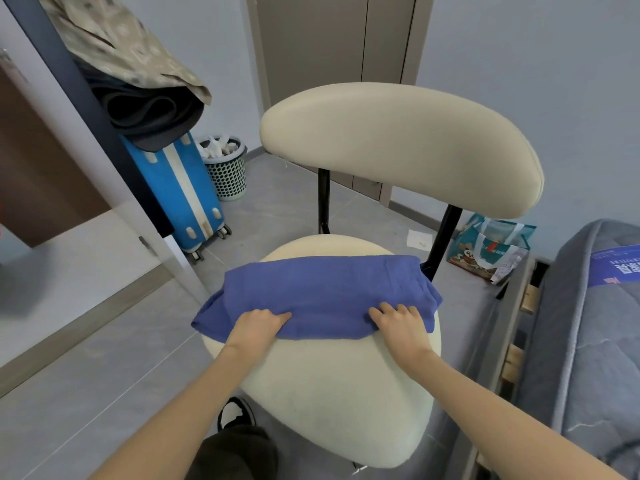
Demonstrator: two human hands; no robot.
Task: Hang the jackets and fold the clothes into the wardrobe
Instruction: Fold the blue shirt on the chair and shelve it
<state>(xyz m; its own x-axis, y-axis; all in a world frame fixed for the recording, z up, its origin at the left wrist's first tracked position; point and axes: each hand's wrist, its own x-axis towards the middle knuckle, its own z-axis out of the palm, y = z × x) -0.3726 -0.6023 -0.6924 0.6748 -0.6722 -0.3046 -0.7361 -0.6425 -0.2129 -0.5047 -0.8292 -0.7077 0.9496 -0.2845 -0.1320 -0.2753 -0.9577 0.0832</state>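
I'm seeing the black shoe standing under the round cream padded chair seat. L hand and R hand are both curling round the near edge of the folded blue-purple knit garment, gripping it as it's lying across the seat. The cream curved backrest is blocking the view beyond. Grey quilted mattress is sitting close on the R, w/ a printed tote bag behind. On the L, blue hard-shell suitcase and teal mesh wastebasket are standing on the grey tile floor.

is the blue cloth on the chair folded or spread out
Folded: the blue cloth lies as a narrow doubled band across the chair seat.
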